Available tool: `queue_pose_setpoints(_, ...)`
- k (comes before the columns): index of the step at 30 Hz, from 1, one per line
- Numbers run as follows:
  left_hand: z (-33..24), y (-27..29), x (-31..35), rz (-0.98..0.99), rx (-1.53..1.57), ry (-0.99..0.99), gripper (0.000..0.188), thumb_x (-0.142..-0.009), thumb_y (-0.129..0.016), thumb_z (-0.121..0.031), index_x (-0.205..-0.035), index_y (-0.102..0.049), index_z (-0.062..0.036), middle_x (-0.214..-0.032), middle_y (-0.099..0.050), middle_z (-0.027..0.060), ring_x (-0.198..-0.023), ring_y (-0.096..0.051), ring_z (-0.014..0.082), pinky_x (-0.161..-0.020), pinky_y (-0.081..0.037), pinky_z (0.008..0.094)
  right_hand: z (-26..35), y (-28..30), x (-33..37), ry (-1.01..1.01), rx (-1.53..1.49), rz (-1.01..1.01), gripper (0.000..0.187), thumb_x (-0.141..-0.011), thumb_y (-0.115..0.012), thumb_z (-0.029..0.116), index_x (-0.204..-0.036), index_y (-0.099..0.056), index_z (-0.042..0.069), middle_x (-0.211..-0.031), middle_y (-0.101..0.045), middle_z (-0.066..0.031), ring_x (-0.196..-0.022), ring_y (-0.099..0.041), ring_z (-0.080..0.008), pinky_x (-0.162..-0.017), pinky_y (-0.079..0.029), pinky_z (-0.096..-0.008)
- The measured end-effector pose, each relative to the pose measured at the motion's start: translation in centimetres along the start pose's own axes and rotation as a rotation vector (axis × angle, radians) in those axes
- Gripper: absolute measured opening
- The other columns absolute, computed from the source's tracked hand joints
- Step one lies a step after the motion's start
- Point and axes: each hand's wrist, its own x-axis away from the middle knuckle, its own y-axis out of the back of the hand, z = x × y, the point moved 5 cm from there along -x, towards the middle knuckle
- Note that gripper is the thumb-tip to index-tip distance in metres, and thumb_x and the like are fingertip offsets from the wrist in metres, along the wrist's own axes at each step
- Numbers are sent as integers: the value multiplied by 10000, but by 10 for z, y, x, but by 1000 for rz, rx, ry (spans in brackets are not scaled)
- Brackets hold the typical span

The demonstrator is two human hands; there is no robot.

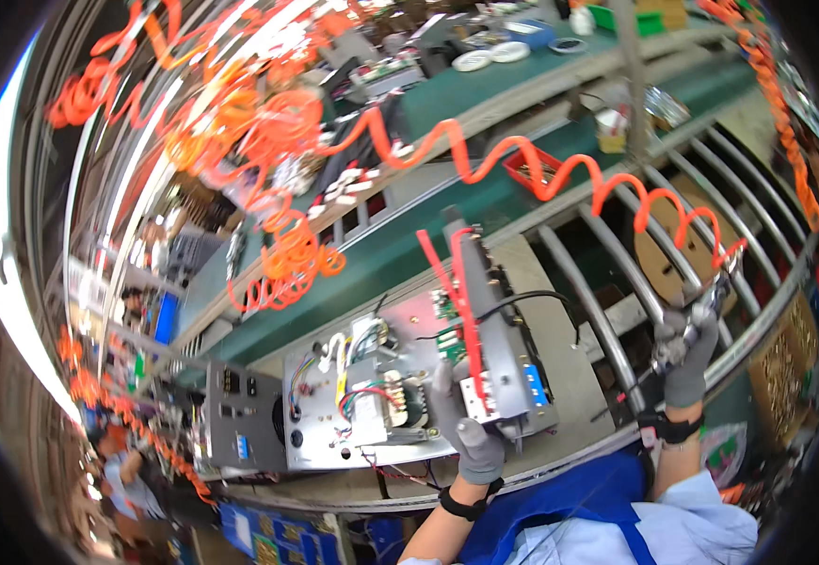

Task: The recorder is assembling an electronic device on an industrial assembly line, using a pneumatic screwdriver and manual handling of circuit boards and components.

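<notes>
My left hand (475,447), in a grey glove with a black wrist strap, grips the near end of a grey metal module (499,348). Its fingers lie along the module's left side and the thumb is at the front. Two red cables (469,325) and a black cable (532,297) run over the module, and a green circuit board (449,341) shows beside it. Off to the right, my gloved right hand (690,367) is closed around a silver air tool (675,347), blurred, whose exact kind I cannot make out. An orange coiled hose (650,202) leads to it.
Left of the module, an open metal chassis (315,443) holds wiring and a transformer (405,400). Metal rollers (607,306) run along the right. Behind is a green bench (362,259) with a red parts bin (534,174). More orange hoses (282,132) hang at left.
</notes>
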Motion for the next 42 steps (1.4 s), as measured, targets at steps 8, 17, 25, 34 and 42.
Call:
queue_pose_setpoints(8,4,18,9,-71,129,135,511,-984,-409,-239,-1402,-383,53,-1252,-576,212,-1081,-610,260,-952,-488,403,-92,131,32,-374,482,-234,325,-786,-591,100,-1106,-536,98,-841,-606,-60,-593,-598,-161,-517,-516,-289)
queue_pose_setpoints(17,-30,111,79,172,-441,-220,364,-865,-650,-167,-1183,-588,0,-1042,-702,144,-950,-662,328,-843,-521,403,-208,215,84,-657,297,-132,360,-988,-492,387,-1207,-589,117,-1104,-627,-48,-1021,-616,-212,-924,-515,-354)
queue_pose_setpoints(25,0,250,156,-121,-601,113,287,-885,-657,-128,-1159,-661,-42,-1038,-705,115,-938,-685,275,-831,-537,349,-221,240,103,-560,790,-149,383,-986,-493,390,-1216,-588,99,-1132,-612,-56,-1018,-594,-204,-915,-498,-361)
queue_pose_setpoints(34,48,361,203,-480,-362,429,331,-970,-604,-176,-1261,-602,-19,-1102,-708,107,-1000,-692,183,-871,-539,292,-220,198,74,-256,1478,-49,342,-959,-535,327,-1172,-613,71,-1064,-624,-55,-943,-588,-185,-851,-495,-342)
queue_pose_setpoints(42,46,441,212,-547,-428,470,322,-965,-604,-197,-1245,-616,-38,-1088,-710,108,-984,-695,191,-854,-541,296,-230,181,72,-114,1703,-50,306,-934,-572,270,-1133,-635,46,-1003,-634,-54,-876,-583,-168,-794,-492,-325)
